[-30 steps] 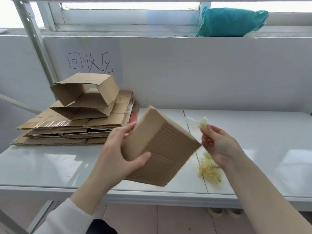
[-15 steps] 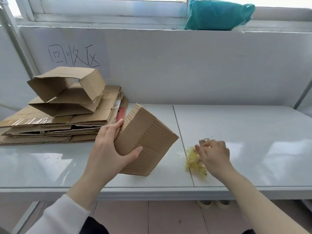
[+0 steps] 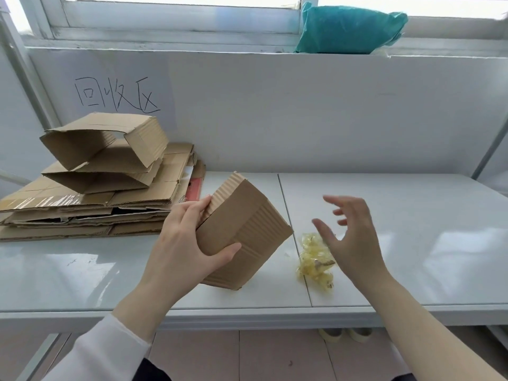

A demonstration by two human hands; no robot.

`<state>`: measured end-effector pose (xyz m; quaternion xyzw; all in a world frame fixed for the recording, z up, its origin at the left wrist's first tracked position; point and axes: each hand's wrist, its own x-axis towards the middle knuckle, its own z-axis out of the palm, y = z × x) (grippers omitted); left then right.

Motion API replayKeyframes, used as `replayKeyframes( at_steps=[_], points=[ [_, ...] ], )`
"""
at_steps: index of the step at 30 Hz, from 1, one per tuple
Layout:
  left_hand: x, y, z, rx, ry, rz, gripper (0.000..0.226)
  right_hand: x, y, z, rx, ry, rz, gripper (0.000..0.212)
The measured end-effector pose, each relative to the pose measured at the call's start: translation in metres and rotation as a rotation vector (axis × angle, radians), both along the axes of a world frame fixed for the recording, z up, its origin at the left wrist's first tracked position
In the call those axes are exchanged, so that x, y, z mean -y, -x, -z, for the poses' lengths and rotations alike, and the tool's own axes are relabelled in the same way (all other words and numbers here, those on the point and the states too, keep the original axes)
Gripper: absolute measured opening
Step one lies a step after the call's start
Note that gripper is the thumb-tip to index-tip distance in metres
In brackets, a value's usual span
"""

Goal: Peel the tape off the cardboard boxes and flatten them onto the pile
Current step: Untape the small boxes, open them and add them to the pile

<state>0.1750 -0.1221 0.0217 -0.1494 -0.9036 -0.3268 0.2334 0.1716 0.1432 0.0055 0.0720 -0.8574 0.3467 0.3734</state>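
My left hand (image 3: 187, 243) grips a small brown cardboard box (image 3: 247, 232), tilted above the white table (image 3: 412, 257), thumb on its front face and fingers on its ribbed edge. My right hand (image 3: 349, 235) hovers open, fingers spread, just right of the box and above a crumpled wad of yellowish peeled tape (image 3: 314, 261) lying on the table. It holds nothing. At the left stands the pile of flattened cardboard (image 3: 90, 207), with a half-collapsed open box (image 3: 107, 141) on top of it.
A white back panel (image 3: 302, 114) with handwritten characters closes off the far side. A teal bag (image 3: 349, 28) lies on the ledge by the window. Tape rolls (image 3: 346, 335) sit on the floor under the table's front edge.
My right hand carried a strip of tape down to the wad, let it go there and has lifted off open. The box in my left hand stays tilted and moved slightly lower.
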Motion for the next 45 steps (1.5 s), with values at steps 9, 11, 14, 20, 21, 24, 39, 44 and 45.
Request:
replayKeyframes(
  at_steps=[9, 11, 14, 20, 21, 24, 39, 44, 45],
  points=[
    [0.0, 0.002, -0.017, 0.162, 0.078, 0.242, 0.103, 0.054, -0.007, -0.046, 0.125, -0.142, -0.475, 0.069],
    [0.006, 0.001, -0.021, 0.273, -0.033, 0.304, 0.083, 0.051, -0.009, -0.052, 0.178, -0.05, -0.517, 0.059],
    [0.016, -0.003, -0.029, 0.363, -0.147, 0.387, 0.06, 0.048, -0.012, -0.057, 0.191, -0.065, -0.51, 0.05],
    [0.029, -0.001, -0.048, 0.186, 0.065, 0.323, 0.052, 0.054, -0.019, -0.057, 0.071, -0.038, -0.493, 0.053],
    [0.029, 0.0, -0.049, 0.112, 0.047, 0.309, 0.046, 0.056, -0.019, -0.057, 0.045, -0.048, -0.483, 0.053],
    [0.029, -0.001, -0.053, 0.034, -0.219, 0.205, 0.019, 0.062, -0.018, -0.053, -0.06, -0.146, -0.442, 0.047],
    [0.031, 0.021, -0.068, 0.466, -0.563, 0.27, 0.027, 0.091, -0.032, -0.076, 0.26, 0.355, -0.717, 0.032],
    [0.033, 0.025, -0.054, 0.323, -0.935, 0.36, 0.029, 0.1, -0.021, -0.072, 0.365, 0.558, -0.744, 0.018],
    [0.036, 0.023, -0.051, 0.282, -0.94, 0.379, 0.042, 0.101, -0.018, -0.071, 0.37, 0.58, -0.739, 0.015]
  ],
)
